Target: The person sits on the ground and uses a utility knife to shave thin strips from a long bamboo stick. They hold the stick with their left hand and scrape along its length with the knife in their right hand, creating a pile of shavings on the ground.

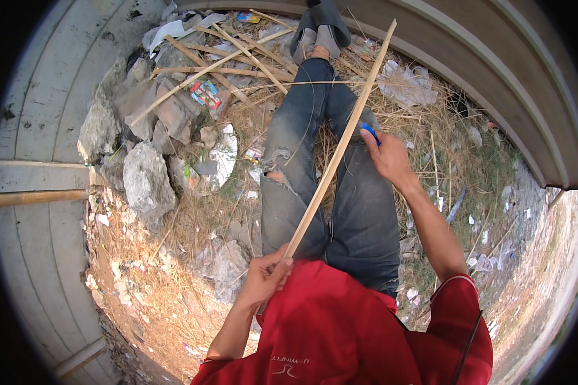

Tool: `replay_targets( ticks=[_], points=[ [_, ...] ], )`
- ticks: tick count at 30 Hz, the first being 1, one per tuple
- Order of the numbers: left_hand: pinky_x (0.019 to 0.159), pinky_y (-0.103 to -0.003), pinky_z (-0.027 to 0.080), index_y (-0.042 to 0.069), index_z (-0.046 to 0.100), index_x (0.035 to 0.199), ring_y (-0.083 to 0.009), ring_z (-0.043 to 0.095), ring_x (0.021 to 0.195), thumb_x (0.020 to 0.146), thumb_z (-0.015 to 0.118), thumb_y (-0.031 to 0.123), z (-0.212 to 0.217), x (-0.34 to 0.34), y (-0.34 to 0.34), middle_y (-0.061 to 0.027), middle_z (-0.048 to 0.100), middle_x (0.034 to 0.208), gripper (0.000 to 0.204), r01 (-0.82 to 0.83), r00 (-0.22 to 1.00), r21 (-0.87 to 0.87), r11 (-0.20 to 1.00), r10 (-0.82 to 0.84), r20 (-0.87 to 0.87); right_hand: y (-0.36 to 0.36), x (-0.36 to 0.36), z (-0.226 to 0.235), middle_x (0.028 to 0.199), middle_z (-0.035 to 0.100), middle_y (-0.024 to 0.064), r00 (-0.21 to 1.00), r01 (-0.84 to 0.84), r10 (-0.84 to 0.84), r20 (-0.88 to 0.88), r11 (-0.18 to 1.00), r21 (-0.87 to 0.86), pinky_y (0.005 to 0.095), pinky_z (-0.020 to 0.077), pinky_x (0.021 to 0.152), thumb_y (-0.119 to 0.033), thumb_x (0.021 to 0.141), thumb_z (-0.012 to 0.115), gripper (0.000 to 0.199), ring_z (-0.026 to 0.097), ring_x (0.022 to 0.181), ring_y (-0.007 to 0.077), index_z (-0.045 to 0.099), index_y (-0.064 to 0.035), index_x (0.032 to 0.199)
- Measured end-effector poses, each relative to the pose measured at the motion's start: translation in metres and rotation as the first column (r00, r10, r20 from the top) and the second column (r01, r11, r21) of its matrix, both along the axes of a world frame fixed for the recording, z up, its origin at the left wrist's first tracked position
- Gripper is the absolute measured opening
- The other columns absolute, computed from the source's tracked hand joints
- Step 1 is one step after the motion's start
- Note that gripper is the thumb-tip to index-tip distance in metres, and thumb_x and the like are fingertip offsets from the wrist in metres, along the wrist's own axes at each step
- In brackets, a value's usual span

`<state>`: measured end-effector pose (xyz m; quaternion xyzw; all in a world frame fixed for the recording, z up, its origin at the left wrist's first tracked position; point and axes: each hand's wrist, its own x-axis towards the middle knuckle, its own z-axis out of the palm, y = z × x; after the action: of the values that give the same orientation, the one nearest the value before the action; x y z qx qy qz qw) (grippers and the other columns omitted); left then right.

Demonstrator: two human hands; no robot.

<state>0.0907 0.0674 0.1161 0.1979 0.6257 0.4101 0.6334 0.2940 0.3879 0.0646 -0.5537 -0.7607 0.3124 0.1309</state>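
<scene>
The person sits on littered ground (173, 308) with legs in torn blue jeans (359, 212) stretched out, a long pale bamboo strip (338, 151) lying slantwise over the lap — its near end at the waist, its far end reaching past the sandalled foot (321, 32) toward the curved concrete wall (494, 58). The left hand (266, 279) is curled tight around the strip's near end, pinning it against the red shirt (340, 333). The right hand (386, 156) is closed around a blue-handled knife (370, 131) pressed to the strip about midway along. Judging by this, the shaving or splitting is in mid-course: the strip looks flat, smooth and even below the knife, while the length beyond the blade seems yet to be worked. More thin bamboo slats (237, 61) lie criss-crossed near the far wall, beside rough grey stone lumps (144, 179), dry straw and scraps of paper and plastic.
</scene>
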Motion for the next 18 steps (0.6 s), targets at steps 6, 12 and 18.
replay_targets(
  ticks=[6, 12, 18],
  points=[
    [0.045, -0.020, 0.033, 0.007, 0.055, 0.148, -0.0017, 0.041, 0.051, 0.104, 0.063, 0.011, -0.005, 0.004, 0.025, 0.0035, 0.056, 0.070, 0.045, -0.145, 0.988, 0.038, 0.989, 0.142, 0.064, -0.061, -0.006, 0.026, 0.070, 0.066, 0.0261, 0.957, -0.267, 0.262, -0.126, 0.963, -0.025, 0.0565, 0.0496, 0.064, -0.049, 0.103, 0.056, 0.053, 0.065, 0.070, 0.0490, 0.066, -0.0006, 0.086],
    [0.042, -0.021, 0.033, 0.007, 0.053, 0.150, -0.0034, 0.039, 0.050, 0.106, 0.059, 0.012, -0.005, -0.002, 0.048, 0.0009, 0.055, 0.075, 0.045, -0.118, 0.993, 0.085, 0.989, 0.115, 0.039, -0.119, -0.032, 0.049, 0.069, 0.067, 0.0239, 0.861, -0.502, 0.487, -0.146, 0.860, -0.096, 0.0557, 0.0526, 0.063, -0.049, 0.099, 0.061, 0.049, 0.066, 0.067, 0.0472, 0.066, -0.0037, 0.082],
    [0.042, -0.021, 0.032, 0.009, 0.053, 0.150, -0.0030, 0.039, 0.050, 0.106, 0.060, 0.013, -0.005, -0.005, 0.053, 0.0017, 0.054, 0.072, 0.045, -0.122, 0.992, 0.044, 0.992, 0.124, -0.027, -0.104, -0.041, 0.038, 0.068, 0.068, 0.0218, 0.844, -0.537, 0.537, -0.001, 0.844, 0.001, 0.0545, 0.0539, 0.063, -0.053, 0.098, 0.061, 0.050, 0.069, 0.067, 0.0447, 0.069, -0.0051, 0.086]
  ],
)
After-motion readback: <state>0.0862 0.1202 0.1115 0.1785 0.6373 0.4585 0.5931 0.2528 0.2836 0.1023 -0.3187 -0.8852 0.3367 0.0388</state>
